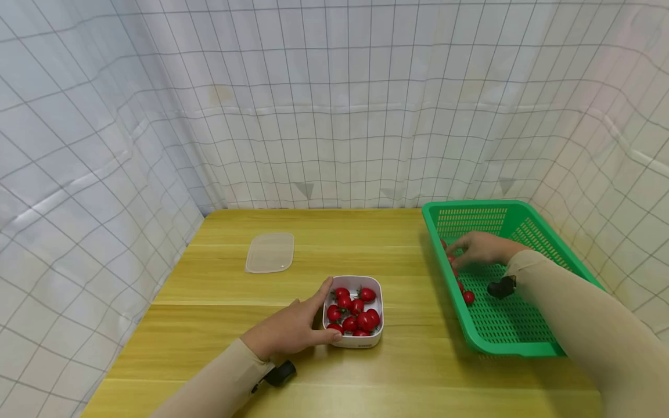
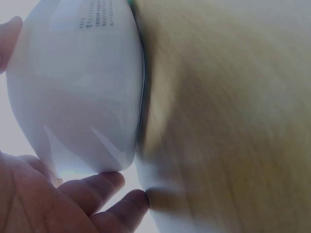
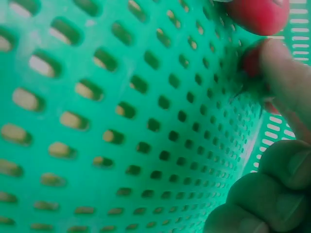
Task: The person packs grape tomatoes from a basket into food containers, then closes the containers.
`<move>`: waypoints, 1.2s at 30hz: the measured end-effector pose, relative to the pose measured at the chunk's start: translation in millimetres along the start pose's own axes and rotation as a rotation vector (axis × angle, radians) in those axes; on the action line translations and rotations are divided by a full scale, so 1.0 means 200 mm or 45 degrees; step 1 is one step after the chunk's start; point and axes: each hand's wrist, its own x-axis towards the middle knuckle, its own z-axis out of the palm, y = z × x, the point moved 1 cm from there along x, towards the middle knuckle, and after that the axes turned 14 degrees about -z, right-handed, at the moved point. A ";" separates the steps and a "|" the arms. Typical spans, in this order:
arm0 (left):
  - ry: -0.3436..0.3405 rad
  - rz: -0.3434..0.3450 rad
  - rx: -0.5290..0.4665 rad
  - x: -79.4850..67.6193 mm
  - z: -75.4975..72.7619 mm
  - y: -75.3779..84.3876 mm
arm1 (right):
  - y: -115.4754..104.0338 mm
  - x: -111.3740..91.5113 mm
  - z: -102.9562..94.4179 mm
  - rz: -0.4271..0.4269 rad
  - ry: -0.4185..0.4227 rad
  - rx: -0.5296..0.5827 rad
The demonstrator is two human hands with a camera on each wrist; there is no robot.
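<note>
A small white square container (image 1: 356, 342) holds several red cherry tomatoes (image 1: 366, 321) with green stems. My left hand (image 1: 292, 328) grips it from the left, thumb at the front side and index finger at the back corner; in the left wrist view other fingertips (image 2: 109, 182) lie against or near its lower wall. Inside the green basket (image 1: 522, 349), my right hand (image 1: 478, 249) is at the left wall, its fingers around a cherry tomato (image 3: 251, 60). That tomato is partly hidden by a finger. Another tomato (image 3: 262, 14) is close by.
A translucent square lid (image 1: 270, 253) lies flat on the wooden table (image 1: 209, 313), back left of the container. Several more tomatoes, among them a loose one (image 1: 468, 298), line the basket's left side. A white gridded curtain (image 1: 334, 116) stands behind the table and at both sides.
</note>
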 end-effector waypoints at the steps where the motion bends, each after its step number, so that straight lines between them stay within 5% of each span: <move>1: 0.000 0.005 -0.001 0.00 0.00 0.00 | 0.00 0.00 -0.01 0.000 0.002 -0.006; 36: -0.019 0.043 -0.028 0.00 0.00 -0.04 | -0.02 0.00 0.03 0.005 -0.091 -0.072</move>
